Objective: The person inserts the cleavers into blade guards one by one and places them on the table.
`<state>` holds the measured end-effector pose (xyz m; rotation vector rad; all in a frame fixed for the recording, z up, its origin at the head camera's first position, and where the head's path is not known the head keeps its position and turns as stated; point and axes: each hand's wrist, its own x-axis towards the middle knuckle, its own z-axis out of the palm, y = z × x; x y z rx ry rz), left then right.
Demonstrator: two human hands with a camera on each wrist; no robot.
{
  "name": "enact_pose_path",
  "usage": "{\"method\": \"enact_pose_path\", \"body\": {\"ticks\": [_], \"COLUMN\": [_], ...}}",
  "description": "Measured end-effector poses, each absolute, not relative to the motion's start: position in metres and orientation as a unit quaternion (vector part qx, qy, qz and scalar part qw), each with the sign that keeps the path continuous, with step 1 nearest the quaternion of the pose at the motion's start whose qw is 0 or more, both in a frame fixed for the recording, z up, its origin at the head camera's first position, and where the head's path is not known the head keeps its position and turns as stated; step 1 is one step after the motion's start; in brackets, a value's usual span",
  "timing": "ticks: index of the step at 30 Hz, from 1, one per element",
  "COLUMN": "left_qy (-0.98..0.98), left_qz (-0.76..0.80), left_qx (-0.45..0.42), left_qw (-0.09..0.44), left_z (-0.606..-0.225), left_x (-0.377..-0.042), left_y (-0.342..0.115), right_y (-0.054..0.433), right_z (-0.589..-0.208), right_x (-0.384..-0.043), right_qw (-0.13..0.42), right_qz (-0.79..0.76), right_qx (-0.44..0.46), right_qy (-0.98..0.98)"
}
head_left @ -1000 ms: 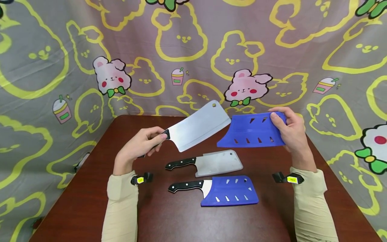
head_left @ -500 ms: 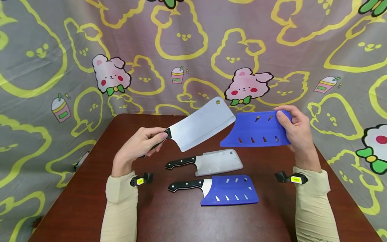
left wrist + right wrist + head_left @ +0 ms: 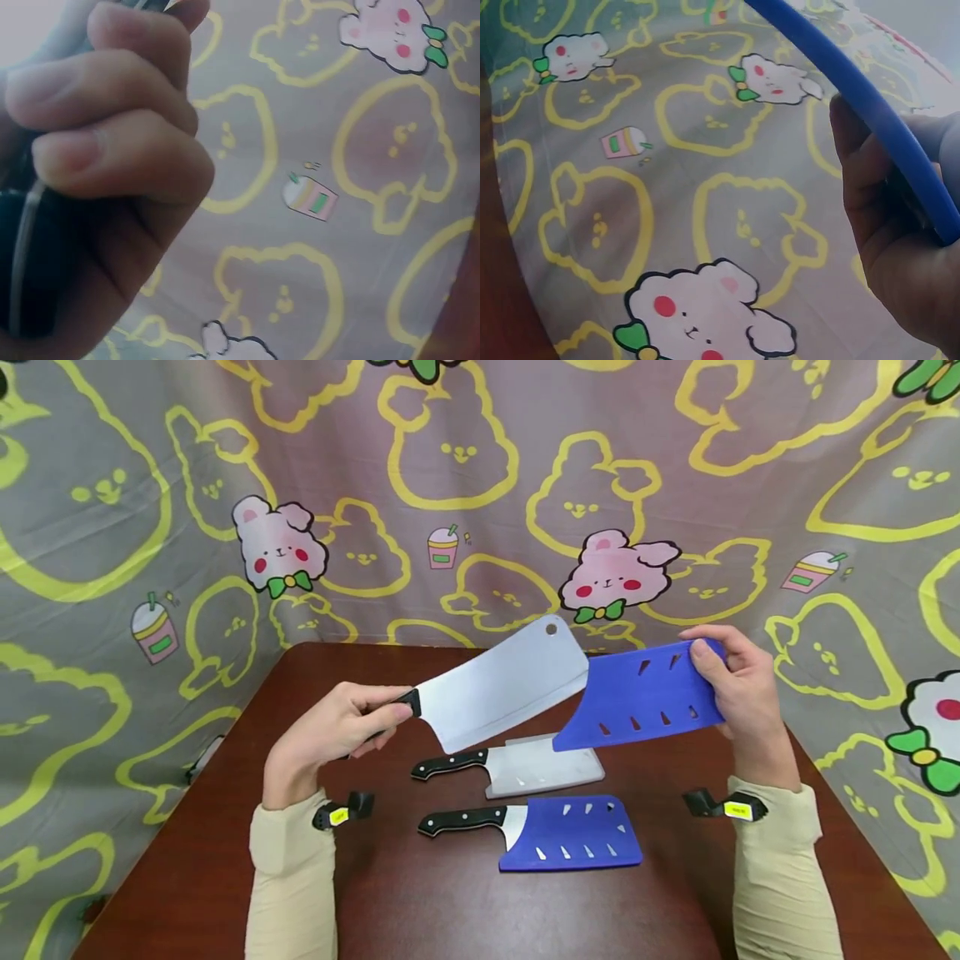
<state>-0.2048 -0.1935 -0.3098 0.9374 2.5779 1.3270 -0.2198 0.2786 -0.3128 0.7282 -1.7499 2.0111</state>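
My left hand point(image 3: 348, 722) grips the black handle of a cleaver point(image 3: 506, 685), its bare steel blade slanting up to the right above the table. In the left wrist view, curled fingers point(image 3: 127, 150) wrap the dark handle point(image 3: 30, 262). My right hand point(image 3: 738, 697) pinches the far end of a blue slotted blade guard point(image 3: 637, 697), thumb on its near face. The blade's tip end meets the guard's left edge in the head view. The right wrist view shows the guard's blue edge point(image 3: 870, 105) edge-on against the hand point(image 3: 900, 247).
On the brown table point(image 3: 525, 918) lie two more cleavers, handles to the left. One sits in a whitish translucent guard point(image 3: 543, 764), the other in a blue guard point(image 3: 573, 833). A patterned curtain point(image 3: 480, 485) hangs behind the table.
The cleaver and the blue guard have shifted slightly right. The guard has tilted, its left end lower, and the blade tip has come down to its edge.
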Motion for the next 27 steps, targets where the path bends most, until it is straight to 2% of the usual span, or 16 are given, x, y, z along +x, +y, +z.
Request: {"method": "enact_pose_path", "body": {"ticks": [15,21,24,27], "left_qy": [0.837,0.843,0.834,0.828], "left_qz": [0.395,0.371,0.354,0.339], "left_qx": [0.35,0.36,0.391,0.422], "left_qw": [0.144,0.148,0.159,0.148], "left_z": [-0.304,-0.303,-0.303,-0.301], "left_x": [-0.189,-0.19,-0.19,-0.189], "left_y": [-0.179,-0.182,-0.181,-0.177], "right_y": [0.288,0.289,0.289,0.287], "right_z": [-0.307,-0.306,-0.305,-0.306], "right_x": [-0.216,-0.216,-0.213,-0.211], "right_qw": [0.192,0.157,0.132,0.129], "right_qz": [0.738,0.725,0.685,0.663], "right_qx": [0.305,0.304,0.3,0.286], "right_qy": [-0.571,-0.598,-0.651,-0.679]}}
